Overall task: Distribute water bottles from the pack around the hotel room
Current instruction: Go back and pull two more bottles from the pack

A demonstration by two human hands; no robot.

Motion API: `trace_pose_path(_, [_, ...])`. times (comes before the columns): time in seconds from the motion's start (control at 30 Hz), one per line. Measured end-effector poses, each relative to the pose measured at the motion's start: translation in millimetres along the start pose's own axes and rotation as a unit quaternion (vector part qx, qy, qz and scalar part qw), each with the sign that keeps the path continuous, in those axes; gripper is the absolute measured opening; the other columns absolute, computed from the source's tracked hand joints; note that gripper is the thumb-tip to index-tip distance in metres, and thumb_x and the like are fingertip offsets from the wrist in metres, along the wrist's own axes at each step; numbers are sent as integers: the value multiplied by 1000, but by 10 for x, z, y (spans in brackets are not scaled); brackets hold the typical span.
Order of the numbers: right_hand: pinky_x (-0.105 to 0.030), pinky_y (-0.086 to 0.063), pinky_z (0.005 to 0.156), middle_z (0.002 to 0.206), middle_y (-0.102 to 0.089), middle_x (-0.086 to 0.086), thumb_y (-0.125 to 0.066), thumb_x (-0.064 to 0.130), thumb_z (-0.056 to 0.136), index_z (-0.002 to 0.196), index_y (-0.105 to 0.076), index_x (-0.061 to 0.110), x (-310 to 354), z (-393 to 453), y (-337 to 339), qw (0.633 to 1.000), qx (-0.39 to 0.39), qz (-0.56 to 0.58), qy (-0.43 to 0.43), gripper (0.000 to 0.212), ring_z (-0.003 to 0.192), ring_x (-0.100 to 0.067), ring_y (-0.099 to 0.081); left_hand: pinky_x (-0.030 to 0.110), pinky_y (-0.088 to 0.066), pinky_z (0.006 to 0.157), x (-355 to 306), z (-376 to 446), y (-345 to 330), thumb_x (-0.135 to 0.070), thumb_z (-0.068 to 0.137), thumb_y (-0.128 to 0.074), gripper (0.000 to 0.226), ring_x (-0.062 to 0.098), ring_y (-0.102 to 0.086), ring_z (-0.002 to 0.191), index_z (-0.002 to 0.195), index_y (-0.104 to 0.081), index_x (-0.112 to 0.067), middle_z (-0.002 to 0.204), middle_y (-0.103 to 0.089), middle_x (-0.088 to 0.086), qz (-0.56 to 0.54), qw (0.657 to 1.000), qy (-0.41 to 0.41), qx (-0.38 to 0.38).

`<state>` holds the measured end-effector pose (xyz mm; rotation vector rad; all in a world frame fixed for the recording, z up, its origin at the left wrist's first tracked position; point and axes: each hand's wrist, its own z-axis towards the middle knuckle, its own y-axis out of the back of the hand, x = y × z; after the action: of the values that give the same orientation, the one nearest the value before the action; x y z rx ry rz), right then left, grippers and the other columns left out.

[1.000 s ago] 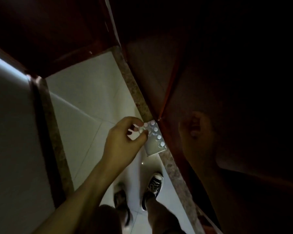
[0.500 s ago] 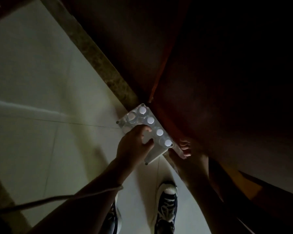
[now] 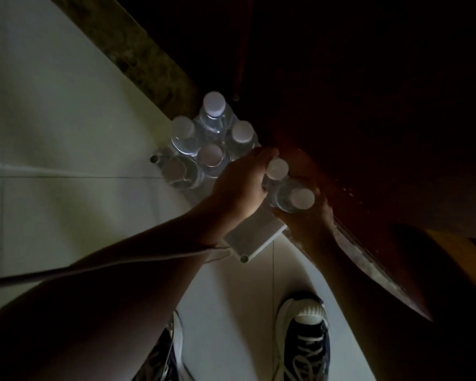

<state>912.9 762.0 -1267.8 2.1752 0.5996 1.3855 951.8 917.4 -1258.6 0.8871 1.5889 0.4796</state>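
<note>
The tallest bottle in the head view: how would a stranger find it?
Start at the white tray on the pale floor beside the dark cabinet. The tallest bottle stands at its far end, its cap higher than its neighbours', away from both hands.

From my feed the light is dim, so colours come through muted. The floor [image 3: 52,119] reads as pale off-white tile with thin darker grout lines. A mottled brown-grey speckled stone strip [image 3: 138,50] runs diagonally along its edge. Beyond it I see dark reddish-brown wood panelling [image 3: 382,119]. The water bottles [image 3: 212,127] are clear with white caps [image 3: 214,103], and they stand on a flat white tray [image 3: 254,239]. The shoes [image 3: 305,342] are dark navy with white laces and a white toe cap. I also make out a mustard-yellow patch [image 3: 456,254] at the right.
</note>
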Motion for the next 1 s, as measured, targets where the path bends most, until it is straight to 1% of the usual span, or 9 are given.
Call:
trace_pose_path(0.1, [-38,-54,81,100,-63,14,-93,14,57,104,-55,51,81,-70,106,1000,23,-1,-2,70,99,-19,-64,32,-55,83,-68,-85,73,-10,74,-78,53,26,-68,103,124,-61,-13,120,-67,5,-24,999,-13,-25])
trace_pose_path(0.17, [-37,-55,85,101,-65,11,-93,22,57,113,-60,30,246,-131,287,999,33,-13,5,65,98,-18,-66,26,-53,83,-192,-198,281,-14,71,-81,57,21,-68,102,125,-60,-14,120,-66,4,-28,999,2,-30])
trace_pose_path(0.3, [-40,-60,82,93,-66,15,-90,28,56,114,-59,24,955,-280,771,997,73,23,2,66,87,-7,-68,23,-54,76,-677,-510,1118,-28,67,-85,59,13,-67,95,119,-62,-15,112,-67,-2,-43,996,5,-73])
trace_pose_path(0.43, [-51,-59,77,97,-72,1,-85,37,49,110,-60,27,2054,-466,1439,987,101,117,38,67,90,-18,-71,30,-56,73,-1394,-804,2304,-33,59,-86,58,7,-66,87,109,-65,-14,99,-68,-9,-154,979,29,-129])
trace_pose_path(0.57, [-59,-57,75,97,-71,-7,-89,31,54,114,-59,18,3382,-779,2249,970,127,176,111,68,86,-28,-71,8,-49,68,-2256,-1047,3611,-9,59,-91,52,-3,-66,84,101,-63,-21,91,-69,-12,-286,944,52,-158])
trace_pose_path(0.63, [-54,-55,82,103,-70,-10,-89,30,55,117,-57,12,4131,-966,2711,957,129,207,158,72,95,-30,-69,15,-53,71,-2661,-1136,4291,-10,58,-90,55,2,-69,85,104,-63,-23,91,-73,-8,-323,929,38,-174])
trace_pose_path(0.77, [-33,-53,67,93,-66,-8,-83,0,66,111,-51,-7,5599,-1448,3672,918,198,248,239,56,82,-20,-68,18,-54,74,-3598,-1391,5746,-20,57,-83,56,1,-70,89,108,-62,-28,95,-74,-9,-332,919,-6,-215])
trace_pose_path(0.87, [-29,-54,66,91,-68,6,-76,-16,70,113,-52,3,6559,-1919,4331,894,199,256,310,53,82,-13,-68,28,-57,79,-4299,-1635,6710,-23,57,-83,58,8,-71,97,111,-63,-27,101,-75,-8,-373,896,-52,-236])
trace_pose_path(1.0, [-25,-55,79,104,-69,13,-77,0,70,115,-51,24,7779,-2716,5212,866,156,262,397,57,101,-9,-68,31,-58,84,-5294,-2147,7896,-28,59,-80,74,15,-69,106,127,-58,-11,115,-69,4,-348,883,-135,-283])
